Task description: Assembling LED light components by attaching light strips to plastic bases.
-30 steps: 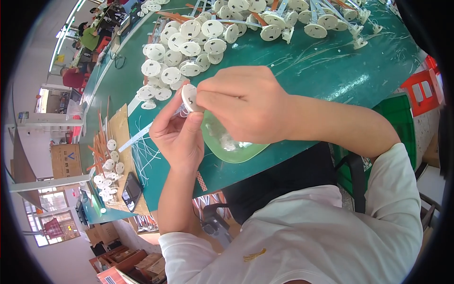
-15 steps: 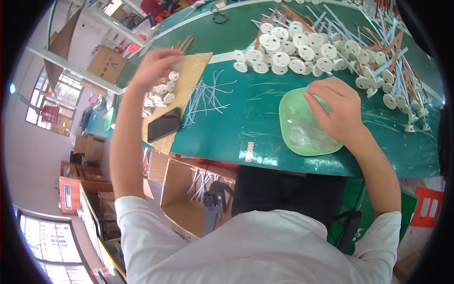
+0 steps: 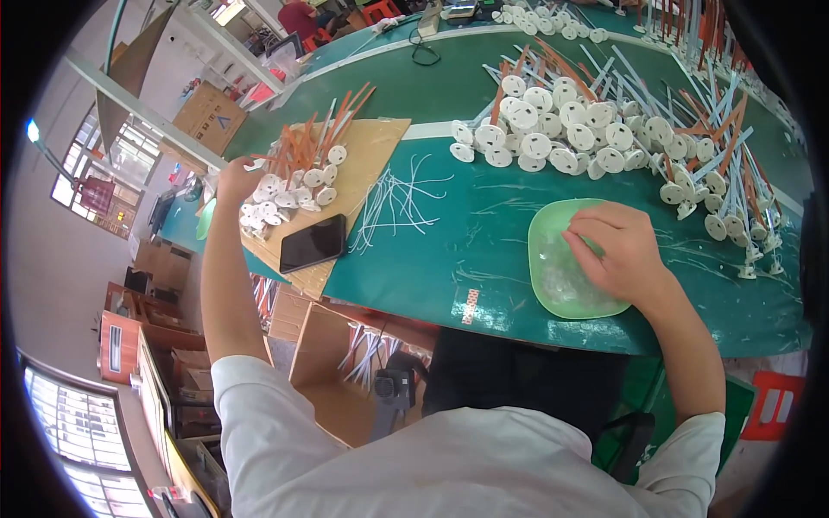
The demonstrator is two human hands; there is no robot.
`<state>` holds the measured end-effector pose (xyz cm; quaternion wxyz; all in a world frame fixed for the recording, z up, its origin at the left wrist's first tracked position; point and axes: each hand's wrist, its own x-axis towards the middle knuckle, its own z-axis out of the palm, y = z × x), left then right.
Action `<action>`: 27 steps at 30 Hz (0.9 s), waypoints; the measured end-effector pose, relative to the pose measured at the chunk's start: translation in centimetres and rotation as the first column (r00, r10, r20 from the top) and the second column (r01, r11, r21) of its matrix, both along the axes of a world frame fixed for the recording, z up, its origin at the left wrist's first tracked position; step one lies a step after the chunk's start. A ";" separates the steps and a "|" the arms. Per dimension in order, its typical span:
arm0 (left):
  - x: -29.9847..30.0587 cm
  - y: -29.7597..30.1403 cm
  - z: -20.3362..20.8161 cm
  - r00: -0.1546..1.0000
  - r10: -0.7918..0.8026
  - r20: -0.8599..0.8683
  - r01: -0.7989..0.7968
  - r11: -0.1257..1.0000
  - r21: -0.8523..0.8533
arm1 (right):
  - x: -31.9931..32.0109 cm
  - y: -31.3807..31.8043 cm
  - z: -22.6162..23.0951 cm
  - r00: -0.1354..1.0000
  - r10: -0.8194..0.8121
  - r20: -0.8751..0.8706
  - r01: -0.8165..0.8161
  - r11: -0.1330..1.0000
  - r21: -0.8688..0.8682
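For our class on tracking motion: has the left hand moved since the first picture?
Yes, the left hand went leftward, from right to left of the phone.

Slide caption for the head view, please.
Right hand over a green bowl, left hand near white discs, phone on cardboard.

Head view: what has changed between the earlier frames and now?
The left hand swung left, to the pile of round white discs with orange strips on the brown cardboard sheet; the right hand moved right, its fingers over the light-green plastic bowl. The white disc held one second ago no longer shows in either. The camera turned. The black rectangular phone and thin white wires lie as before.
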<state>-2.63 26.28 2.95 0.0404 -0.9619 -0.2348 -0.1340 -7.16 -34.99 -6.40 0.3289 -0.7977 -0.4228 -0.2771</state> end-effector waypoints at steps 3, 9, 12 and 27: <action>1.2 -1.4 1.1 0.997 0.077 -0.023 -0.070 0.972 0.223 | 0.2 0.1 0.1 1.000 0.016 0.001 -0.016 1.000 -0.023; 4.6 -15.2 1.9 0.973 -0.223 0.066 0.203 0.952 0.228 | 0.4 0.1 0.1 0.997 0.021 0.068 -0.025 0.998 0.063; 6.2 -23.0 -0.4 0.743 -0.666 0.073 0.647 0.741 0.178 | 0.0 -0.4 0.6 1.000 0.021 -0.011 -0.022 1.000 -0.018; 7.8 -28.3 -2.6 0.398 -0.914 -0.077 0.916 0.401 -0.020 | 0.3 -0.8 -0.5 0.994 0.090 0.062 -0.076 0.978 -0.193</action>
